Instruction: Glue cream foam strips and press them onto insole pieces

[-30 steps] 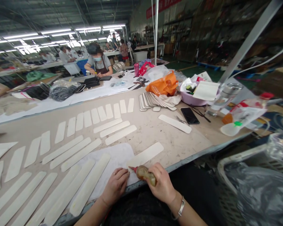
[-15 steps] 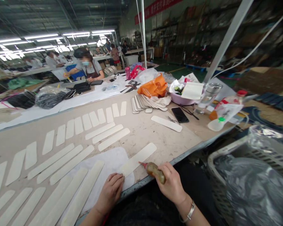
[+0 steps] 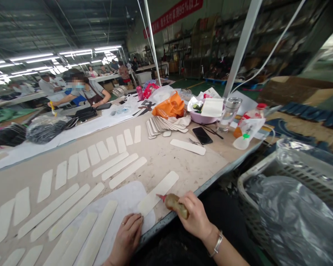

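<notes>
My right hand (image 3: 192,216) is wrapped round a brownish squeeze bottle (image 3: 176,205) with a red nozzle. The nozzle's tip is over the middle of a pale strip (image 3: 162,190) with rounded corners; whether it touches cannot be made out. At the strip's near end, my left hand (image 3: 129,232) presses with bent fingers held together, pinning it down. Under that end lies a white sheet (image 3: 119,194), which also carries long pale strips (image 3: 100,232) left of my left hand.
Shorter pale pieces (image 3: 77,162) lie in rows across the table (image 3: 205,166). Farther back are a stack of pale pieces (image 3: 166,125), an orange bag (image 3: 169,105), a phone (image 3: 202,135) and a glass bottle (image 3: 229,114). A crate (image 3: 246,199) stands right; a co-worker (image 3: 86,90) sits opposite.
My view has turned right, so the scene sits farther left. The nozzle has shifted slightly toward my left hand along the strip. Both hands keep their hold.
</notes>
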